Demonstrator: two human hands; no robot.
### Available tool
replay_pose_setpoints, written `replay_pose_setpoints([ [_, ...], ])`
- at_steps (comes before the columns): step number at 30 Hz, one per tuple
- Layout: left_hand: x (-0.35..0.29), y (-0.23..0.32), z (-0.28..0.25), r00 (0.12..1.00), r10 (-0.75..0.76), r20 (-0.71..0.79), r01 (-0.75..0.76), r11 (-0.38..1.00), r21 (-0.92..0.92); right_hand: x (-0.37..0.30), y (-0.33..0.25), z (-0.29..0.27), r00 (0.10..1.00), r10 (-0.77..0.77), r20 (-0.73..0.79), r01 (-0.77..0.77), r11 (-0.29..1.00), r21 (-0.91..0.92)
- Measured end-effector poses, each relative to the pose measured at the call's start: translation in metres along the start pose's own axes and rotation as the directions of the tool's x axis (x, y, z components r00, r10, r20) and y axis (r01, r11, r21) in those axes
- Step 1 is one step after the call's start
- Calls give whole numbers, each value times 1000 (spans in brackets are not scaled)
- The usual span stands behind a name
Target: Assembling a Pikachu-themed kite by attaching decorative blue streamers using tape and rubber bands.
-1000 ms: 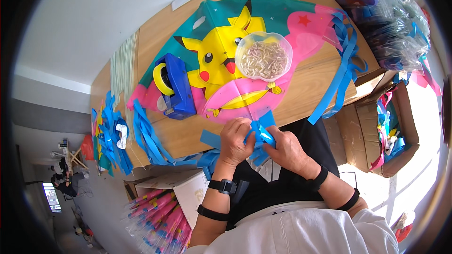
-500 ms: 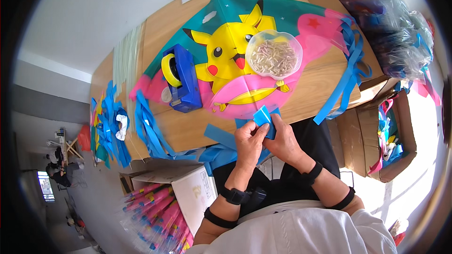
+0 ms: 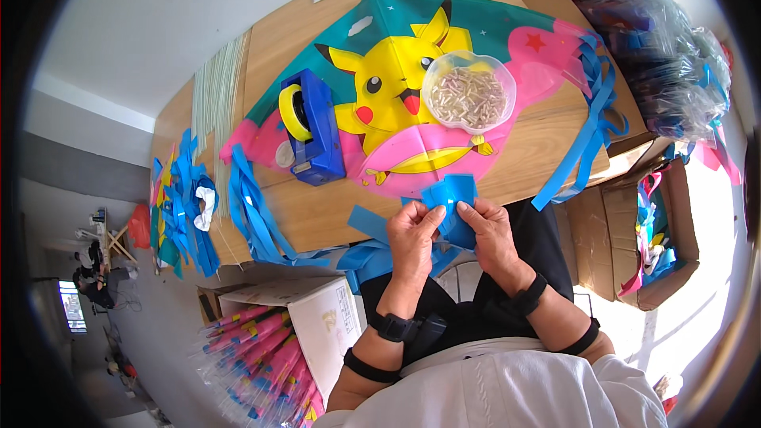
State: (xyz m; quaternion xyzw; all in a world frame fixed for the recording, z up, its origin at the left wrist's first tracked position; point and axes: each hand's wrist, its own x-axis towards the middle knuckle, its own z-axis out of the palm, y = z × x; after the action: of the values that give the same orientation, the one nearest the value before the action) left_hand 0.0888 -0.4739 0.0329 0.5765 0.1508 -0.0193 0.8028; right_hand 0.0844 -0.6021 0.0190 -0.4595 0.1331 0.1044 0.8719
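Observation:
My left hand (image 3: pixel 412 231) and my right hand (image 3: pixel 491 239) hold a blue kite-tail strip (image 3: pixel 457 189) between them, at the table's near edge. Both thumbs press on its face; a shiny patch like clear tape shows there. Just beyond my fingers lies a kite (image 3: pixel 388 55), spread flat, teal and pink with a yellow cartoon animal. On its left part stands a blue tape dispenser (image 3: pixel 321 139) with a yellow-cored roll. A clear scalloped bowl (image 3: pixel 469 95) of small pale tubes rests on its right part.
Blue streamers (image 3: pixel 252 206) hang over the table's near left edge, and more (image 3: pixel 583 135) lie at the right. Thin pale rods (image 3: pixel 216 87) lie at the left. Below, a carton (image 3: pixel 329 317) stands beside bagged pink kites (image 3: pixel 265 364). An open cardboard box (image 3: pixel 670 254) and plastic-wrapped bundles (image 3: pixel 658 40) are at the right.
My hands have drawn slightly apart. The blue strip, folded and bunched before, is now spread more open between them, its flat face turned up.

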Motion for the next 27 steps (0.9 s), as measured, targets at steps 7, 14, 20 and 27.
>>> replay_pose_setpoints([
  [7,0,-5,-2,998,42,-42,-45,996,-72,3,9,-2,995,87,-42,-82,990,113],
  [14,-2,-3,-13,996,53,-75,-49,998,48,4,4,-3,985,106,-137,-69,965,254],
  [20,-5,-1,-12,996,36,-83,-31,998,61,-5,-8,1,991,123,54,-127,989,80],
  [27,-4,1,-22,993,73,-89,-76,996,-35,-6,-3,6,993,115,-10,-115,989,-88],
])
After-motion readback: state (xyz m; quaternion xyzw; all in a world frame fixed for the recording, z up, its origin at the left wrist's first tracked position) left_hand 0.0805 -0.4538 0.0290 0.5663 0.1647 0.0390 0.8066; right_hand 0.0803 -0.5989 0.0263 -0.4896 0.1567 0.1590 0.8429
